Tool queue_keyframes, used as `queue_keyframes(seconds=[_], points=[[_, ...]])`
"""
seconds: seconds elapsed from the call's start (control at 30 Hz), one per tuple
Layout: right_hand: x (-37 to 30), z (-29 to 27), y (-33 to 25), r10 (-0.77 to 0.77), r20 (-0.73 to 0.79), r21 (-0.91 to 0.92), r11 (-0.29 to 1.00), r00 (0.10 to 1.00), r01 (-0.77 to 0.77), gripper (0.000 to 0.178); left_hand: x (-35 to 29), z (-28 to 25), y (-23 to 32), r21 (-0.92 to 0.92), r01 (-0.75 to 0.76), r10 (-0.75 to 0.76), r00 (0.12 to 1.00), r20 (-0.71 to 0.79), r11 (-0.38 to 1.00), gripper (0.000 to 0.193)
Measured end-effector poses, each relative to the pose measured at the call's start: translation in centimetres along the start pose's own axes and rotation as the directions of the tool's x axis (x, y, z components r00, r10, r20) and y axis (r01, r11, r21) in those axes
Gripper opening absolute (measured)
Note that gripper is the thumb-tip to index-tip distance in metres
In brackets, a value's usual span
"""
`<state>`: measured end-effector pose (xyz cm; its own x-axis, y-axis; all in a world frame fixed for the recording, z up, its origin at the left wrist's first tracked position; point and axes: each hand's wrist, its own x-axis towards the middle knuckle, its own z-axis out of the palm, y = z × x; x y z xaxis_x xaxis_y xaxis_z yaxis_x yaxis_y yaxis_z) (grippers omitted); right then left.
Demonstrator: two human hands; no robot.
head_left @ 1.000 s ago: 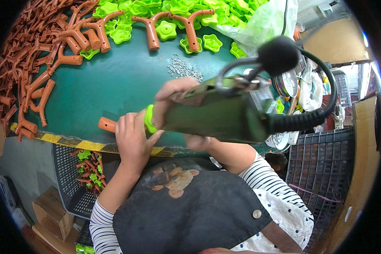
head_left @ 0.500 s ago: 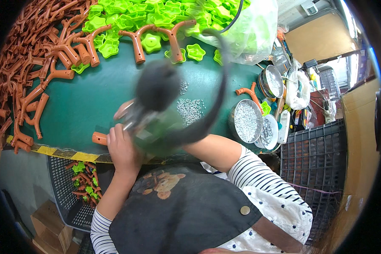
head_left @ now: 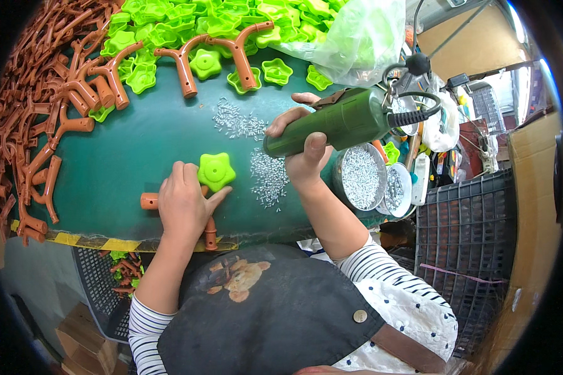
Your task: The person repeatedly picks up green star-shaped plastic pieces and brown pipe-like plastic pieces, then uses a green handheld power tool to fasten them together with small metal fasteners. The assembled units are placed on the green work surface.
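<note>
The left hand (head_left: pixel 182 203) clasps a brown forked pipe (head_left: pixel 211 234) against a green star (head_left: pixel 216 172), the right hand (head_left: pixel 303 164) wrapping a green power tool (head_left: pixel 338 122) over the desk (head_left: pixel 125 144).

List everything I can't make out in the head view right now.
All in the head view:
Brown branch piece: its middle is covered by the left hand.
Right hand: its palm is hidden by the green tool.
Dark basket: part is blocked by the table edge and left forearm.
Green star pile: cut off by the top edge.
Metal bits: too small to tell their exact shape.
</note>
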<state>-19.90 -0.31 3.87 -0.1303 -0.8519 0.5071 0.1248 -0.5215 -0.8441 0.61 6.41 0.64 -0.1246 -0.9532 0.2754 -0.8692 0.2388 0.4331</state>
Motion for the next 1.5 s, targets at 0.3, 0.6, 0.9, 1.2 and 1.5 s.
queue_keyframes(seconds=[0.3,0.6,0.9,1.2,1.5], points=[[0.2,-0.8,1.8,-0.021,-0.006,-0.036,0.999,1.000,0.020,0.090,-0.1,0.0,0.6,-0.058,0.059,-0.058,0.998,0.014,0.997,0.067],[0.5,-0.8,1.8,0.009,-0.046,-0.029,1.000,0.999,-0.010,0.094,1.0,0.5,1.2,-0.230,0.007,-0.025,0.997,-0.076,0.973,0.055],[-0.1,1.0,-2.7,0.105,0.009,0.368,0.924,0.994,-0.100,0.095,1.7,-0.1,1.9,-0.376,-0.107,0.090,0.994,-0.062,0.920,0.027],[-1.2,2.2,-2.6,0.097,0.112,0.411,0.901,0.989,-0.135,0.096,0.5,-0.8,1.2,-0.403,-0.089,0.064,0.995,-0.075,0.911,0.016],[-2.0,5.1,-4.2,0.085,0.286,0.270,0.949,0.955,-0.165,0.100,-0.7,-3.2,-0.6,-0.300,-0.206,0.161,0.972,-0.170,0.931,0.019]])
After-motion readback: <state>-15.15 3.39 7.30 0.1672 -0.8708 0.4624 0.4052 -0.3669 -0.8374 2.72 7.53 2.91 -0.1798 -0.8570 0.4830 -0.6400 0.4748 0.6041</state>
